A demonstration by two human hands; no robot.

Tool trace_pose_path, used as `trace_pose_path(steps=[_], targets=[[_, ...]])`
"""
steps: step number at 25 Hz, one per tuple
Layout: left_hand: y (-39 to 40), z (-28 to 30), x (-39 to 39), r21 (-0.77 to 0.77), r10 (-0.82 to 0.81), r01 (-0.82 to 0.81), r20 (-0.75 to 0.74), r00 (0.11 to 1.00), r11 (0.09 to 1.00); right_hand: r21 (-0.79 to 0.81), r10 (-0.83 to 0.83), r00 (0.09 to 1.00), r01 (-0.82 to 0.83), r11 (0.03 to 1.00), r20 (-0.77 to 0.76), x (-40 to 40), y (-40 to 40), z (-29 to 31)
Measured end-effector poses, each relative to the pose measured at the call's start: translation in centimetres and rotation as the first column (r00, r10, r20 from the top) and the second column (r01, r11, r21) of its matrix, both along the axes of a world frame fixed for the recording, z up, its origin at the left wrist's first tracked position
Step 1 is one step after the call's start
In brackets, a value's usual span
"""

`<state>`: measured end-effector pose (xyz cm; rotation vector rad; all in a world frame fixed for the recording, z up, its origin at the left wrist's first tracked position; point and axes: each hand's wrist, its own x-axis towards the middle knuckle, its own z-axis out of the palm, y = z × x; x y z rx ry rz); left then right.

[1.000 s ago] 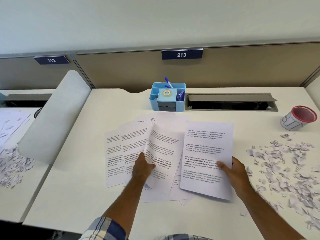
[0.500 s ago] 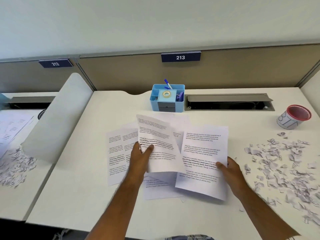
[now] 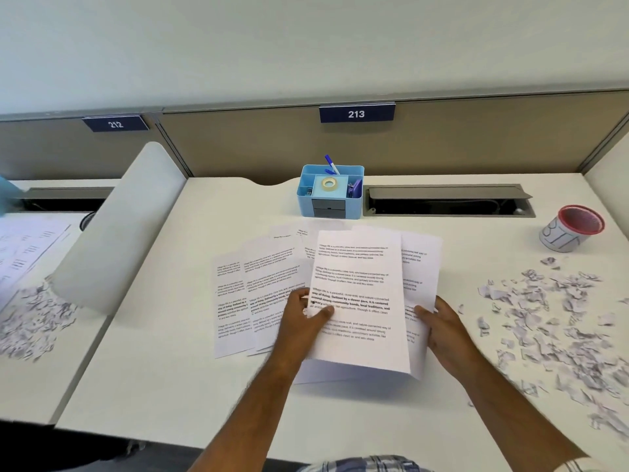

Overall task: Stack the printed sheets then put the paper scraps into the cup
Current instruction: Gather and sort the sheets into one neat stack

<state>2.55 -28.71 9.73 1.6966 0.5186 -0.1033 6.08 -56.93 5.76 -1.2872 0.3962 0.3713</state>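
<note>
The top printed sheet [image 3: 357,301] was pinched at its left edge by the left hand [image 3: 303,321], with the thumb lying on the printed face and the other fingers hidden under the paper. Half a second before, this sheet was raised and tilted over the middle of the pile; now it lay over the sheet on the right [image 3: 420,287], covering most of it, so that only a strip showed at the right side. The right hand [image 3: 442,330] gripped that lower sheet at its right edge, thumb on top and fingers curled below, as it did in the earlier frames. The other printed sheets [image 3: 255,294] were spread in a fan on the white desk [image 3: 170,369], to the left of both hands, and had not moved. The paper scraps [image 3: 551,318] lay scattered on the right part of the desk, well apart from the sheets, in the same place as before. The cup [image 3: 571,229], white with a red rim, stood upright beyond the scraps near the right end of the desk. A blue desk organizer [image 3: 330,192] with a tape roll and pens stood behind the sheets, beside a grey cable tray [image 3: 446,199].
</note>
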Motion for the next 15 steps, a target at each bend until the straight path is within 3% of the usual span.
trace_pose_path(steps=[2,5,9,15], targets=[[0.0,-0.4,-0.4,0.065,-0.044,0.045,-0.028,0.999,0.997,0.012,0.019,1.0,-0.019,1.0,0.004,-0.1,0.1,0.4],[0.0,-0.6,-0.7,0.002,-0.162,0.163,-0.068,0.984,0.987,0.046,0.0,1.0,0.0,0.999,-0.006,-0.5,0.6,0.8],[-0.9,-0.8,-0.8,0.058,-0.3,0.307,-0.105,0.948,0.95,-0.048,0.072,0.994,-0.068,0.997,0.085,-1.1,1.4,1.5],[-0.3,-1.4,-0.2,0.05,-0.257,0.263,-0.107,0.961,0.963,-0.24,0.128,0.967,-0.073,0.968,0.221,-1.0,1.1,0.1]])
